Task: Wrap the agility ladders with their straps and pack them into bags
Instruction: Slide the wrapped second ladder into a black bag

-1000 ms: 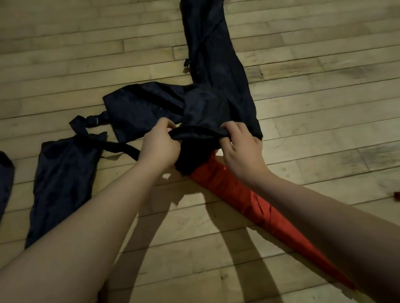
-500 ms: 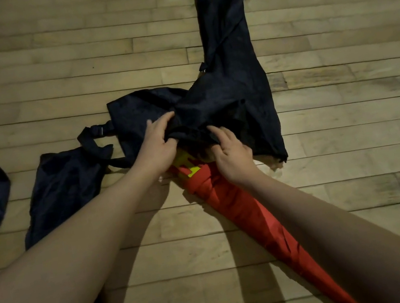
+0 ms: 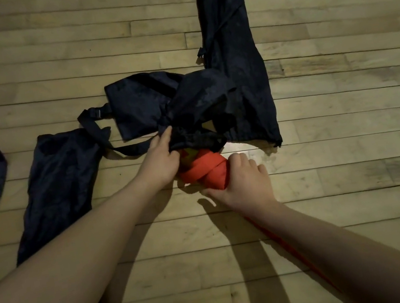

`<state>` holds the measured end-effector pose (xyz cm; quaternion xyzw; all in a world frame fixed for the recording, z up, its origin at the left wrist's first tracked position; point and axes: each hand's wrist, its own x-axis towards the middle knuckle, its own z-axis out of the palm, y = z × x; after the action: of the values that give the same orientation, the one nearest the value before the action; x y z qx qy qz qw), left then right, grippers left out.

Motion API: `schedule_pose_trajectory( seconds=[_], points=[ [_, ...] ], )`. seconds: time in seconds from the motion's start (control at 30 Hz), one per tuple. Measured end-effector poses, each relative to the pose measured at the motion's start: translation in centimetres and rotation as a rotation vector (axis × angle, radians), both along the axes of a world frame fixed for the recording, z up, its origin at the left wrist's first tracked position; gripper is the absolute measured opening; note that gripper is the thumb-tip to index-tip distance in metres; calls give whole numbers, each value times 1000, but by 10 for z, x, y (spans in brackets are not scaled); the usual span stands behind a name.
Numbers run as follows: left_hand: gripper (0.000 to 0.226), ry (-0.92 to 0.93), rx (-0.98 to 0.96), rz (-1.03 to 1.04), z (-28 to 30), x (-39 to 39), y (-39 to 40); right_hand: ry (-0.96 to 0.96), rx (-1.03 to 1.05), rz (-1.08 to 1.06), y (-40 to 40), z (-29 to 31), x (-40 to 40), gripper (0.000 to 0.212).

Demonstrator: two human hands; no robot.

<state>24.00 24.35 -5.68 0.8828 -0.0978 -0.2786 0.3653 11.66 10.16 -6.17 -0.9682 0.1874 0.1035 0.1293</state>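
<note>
On the wood floor (image 3: pixel 358 176), the left hand (image 3: pixel 160 161) pinches the dark bag (image 3: pixel 198 103) mouth. The right hand (image 3: pixel 244 183) grips the red ladder (image 3: pixel 208 174) bundle, its far end at the bag mouth.

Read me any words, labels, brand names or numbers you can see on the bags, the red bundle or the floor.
No readable text anywhere.
Dark bag: no label or print shows.
Red bundle: plain strap; the yellow patch at its tip shows no letters.
Wood floor: no markings.
</note>
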Motion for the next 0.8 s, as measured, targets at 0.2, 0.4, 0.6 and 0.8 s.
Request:
schedule_pose_trajectory(
  seconds=[0.2, 0.4, 0.6, 0.8],
  points=[
    [63, 12, 27, 27, 7, -8, -5, 59, 32, 53, -1, 6, -1, 65],
    [57, -17, -87, 76, 18, 1, 5, 1, 148, 98, -9, 25, -13, 56],
    [57, -54, -48, 135, 34, -25, 9, -42, 169, 64, -11, 37, -24, 56],
    [68, -194, 97, -45, 46, -74, 17, -112, 202, -17, -9, 46, -28, 55]
  ],
)
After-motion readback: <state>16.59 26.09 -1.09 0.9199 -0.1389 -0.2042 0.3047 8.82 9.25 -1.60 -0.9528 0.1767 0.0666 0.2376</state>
